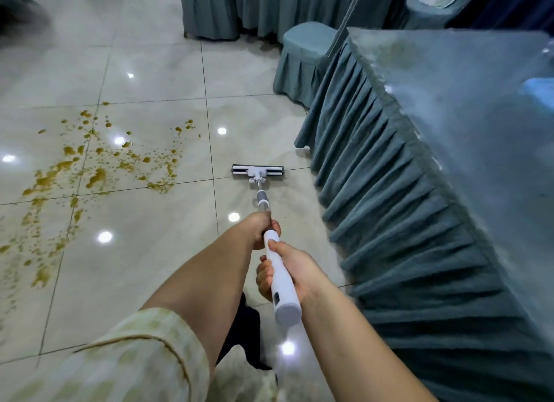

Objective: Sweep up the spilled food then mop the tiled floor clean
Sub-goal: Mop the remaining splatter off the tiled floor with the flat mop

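Observation:
A white flat mop has its head [257, 170] flat on the glossy tiled floor [156, 80], close to the table skirt. Its pole [281, 284] runs back toward me. My left hand [263, 229] grips the pole further down, where the white grip begins. My right hand [289, 271] is wrapped round the thick white grip near its top end. Yellow-brown spilled food [99, 167] is spattered over several tiles to the left of the mop head, with a tile's width of bare floor between them.
A table [467, 125] with a teal pleated skirt fills the right side. A covered chair [302, 56] stands at its far corner, and more covered chairs [209, 8] and skirted tables line the back. My dark shoe [248, 326] is below the hands.

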{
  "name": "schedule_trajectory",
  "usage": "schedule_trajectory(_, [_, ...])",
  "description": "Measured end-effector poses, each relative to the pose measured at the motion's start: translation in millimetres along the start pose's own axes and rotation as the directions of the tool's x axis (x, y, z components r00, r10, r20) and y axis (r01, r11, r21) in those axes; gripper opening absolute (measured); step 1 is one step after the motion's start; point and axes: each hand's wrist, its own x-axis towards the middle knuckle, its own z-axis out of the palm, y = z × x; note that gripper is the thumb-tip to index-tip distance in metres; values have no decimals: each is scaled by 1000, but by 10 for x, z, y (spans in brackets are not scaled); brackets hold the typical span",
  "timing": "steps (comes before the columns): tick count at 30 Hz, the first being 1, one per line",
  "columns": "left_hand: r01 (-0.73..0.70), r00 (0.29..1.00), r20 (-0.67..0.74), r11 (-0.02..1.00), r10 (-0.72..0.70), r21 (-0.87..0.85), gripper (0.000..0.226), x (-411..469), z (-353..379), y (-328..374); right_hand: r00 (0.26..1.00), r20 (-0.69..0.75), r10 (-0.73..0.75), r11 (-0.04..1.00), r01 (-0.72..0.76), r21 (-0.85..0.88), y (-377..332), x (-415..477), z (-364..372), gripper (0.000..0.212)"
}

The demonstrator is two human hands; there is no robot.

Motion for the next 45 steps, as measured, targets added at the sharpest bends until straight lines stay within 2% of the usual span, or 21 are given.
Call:
schedule_trajectory(5, [-80, 997, -16, 991, 79, -111, 25, -409, -212, -198, 996, 90, -1, 989, 15, -147, 358, -218, 109, 22])
schedule_trajectory(10, [-97, 995, -16, 983, 95, -157, 26, -535, -553, -307, 993, 108, 49, 966, -19, -259, 585, -289, 210, 17])
schedule_trajectory(14, [-138, 990, -40, 970, 133, -201, 21, -596, -896, -134, 988, 136, 69, 941, -19, -339, 648, -190, 506, 18])
schedule_trajectory(20, [-208, 977, -97, 945, 189, -252, 30, -815, -1520, 131, 980, 155, 125, 895, -44, -444, 813, 38, 1062, 18])
schedule_trajectory(26, [-227, 972, -147, 874, 181, -429, 26, -935, -2171, 306, 965, 170, 199, 838, -78, -540, 916, 169, 1538, 15])
schedule_trajectory(30, [-243, 967, -174, 874, 185, -421, 27, -948, -2509, 464, 956, 160, 248, 836, -127, -534, 970, 353, 1838, 12])
schedule_trajectory(36, [-228, 973, -133, 877, 189, -424, 27, -739, -2756, 1259, 959, 177, 222, 863, -108, -494, 555, 803, 2476, 17])
schedule_trajectory(45, [-211, 972, -186, 893, 147, -397, 16, 247, -3635, 2973, 975, 29, 222, 827, -173, -536, -69, 2174, 3876, 14])
